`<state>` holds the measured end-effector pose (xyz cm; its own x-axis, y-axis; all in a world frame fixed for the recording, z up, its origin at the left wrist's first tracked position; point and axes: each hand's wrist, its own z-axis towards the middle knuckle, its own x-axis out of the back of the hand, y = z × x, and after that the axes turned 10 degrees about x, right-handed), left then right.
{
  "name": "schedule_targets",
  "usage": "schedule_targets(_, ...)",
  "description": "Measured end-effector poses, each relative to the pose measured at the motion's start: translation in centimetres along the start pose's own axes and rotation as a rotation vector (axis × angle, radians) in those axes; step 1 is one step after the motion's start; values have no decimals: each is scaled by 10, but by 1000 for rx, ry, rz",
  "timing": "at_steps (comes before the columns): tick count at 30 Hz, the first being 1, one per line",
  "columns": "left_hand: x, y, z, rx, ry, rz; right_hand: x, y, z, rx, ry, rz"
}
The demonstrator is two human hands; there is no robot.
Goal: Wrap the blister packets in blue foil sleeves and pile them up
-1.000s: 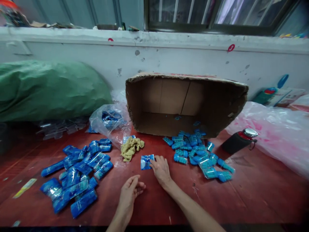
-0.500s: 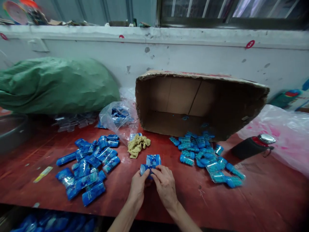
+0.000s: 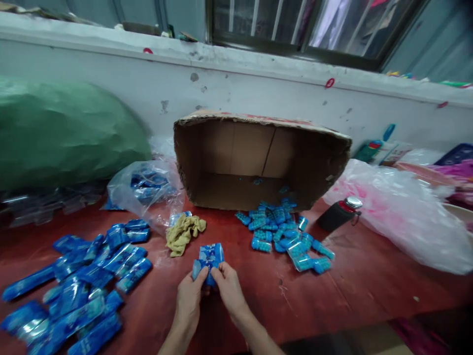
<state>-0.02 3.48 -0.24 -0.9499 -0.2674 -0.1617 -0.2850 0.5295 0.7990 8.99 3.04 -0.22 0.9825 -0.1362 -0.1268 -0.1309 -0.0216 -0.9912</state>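
Between my two hands is a blue printed packet (image 3: 212, 253), its upper part flat and visible above my thumbs. My left hand (image 3: 190, 296) is closed on its left side, thumb on top. My right hand (image 3: 228, 290) pinches the right side with thumb and fingers; the fingers underneath are hidden. Left of me lies a pile of blue wrapped packets (image 3: 94, 271). Ahead and to the right is a heap of small clear containers with blue contents (image 3: 281, 227). A crumpled yellowish cloth (image 3: 185, 232) rests just beyond my hands.
An open cardboard box (image 3: 221, 190) lies on its side at the back of the red table (image 3: 351, 296). A dark bottle (image 3: 334, 215) stands at right, beside a large clear plastic bag (image 3: 402, 217). A green sack (image 3: 70, 133) and a clear bag with blue packets (image 3: 148, 185) are at left.
The view has turned right, so everything appears farther left. My right hand's fingers have shifted on the packet, and both thumbs now press close together on it.
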Motion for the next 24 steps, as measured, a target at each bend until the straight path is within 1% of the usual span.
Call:
schedule_targets(3, 3, -2, 2, -62, 79, 214, 0, -3, 1, -15, -25, 38)
schedule_targets(6, 9, 0, 5, -91, 44, 333, 3, -2, 4, -31, -13, 54)
schedule_targets(7, 11, 4, 6, -135, 40, 364, 5, 0, 4, -18, -8, 38)
schedule_targets(8, 13, 11, 7, -210, 61, 398, 6, 1, 5, 4, -13, 1)
schedule_targets(11, 17, 38, 13, -515, 224, 506, 12, 5, 9, 103, -66, -284)
schedule_targets(12, 18, 47, 15, -576, 264, 545, 13, 5, 11, 131, -82, -375)
schedule_targets(14, 21, 56, 19, -625, 281, 619, 14, 1, 12, 170, -113, -538)
schedule_targets(15, 22, 55, 20, -644, 277, 658, 15, -3, 12, 184, -135, -635)
schedule_targets(17, 26, 46, 22, -710, 263, 760, 16, -13, 11, 198, -179, -900)
schedule_targets(19, 31, 36, 26, -800, 287, 887, 16, -25, 12, 210, -211, -1168)
schedule_targets(21, 35, 33, 35, -851, 383, 1007, 13, -37, 20, 247, -220, -1279)
schedule_targets(24, 35, 47, 58, -859, 595, 1190, 1, -46, 50, 342, -243, -1285)
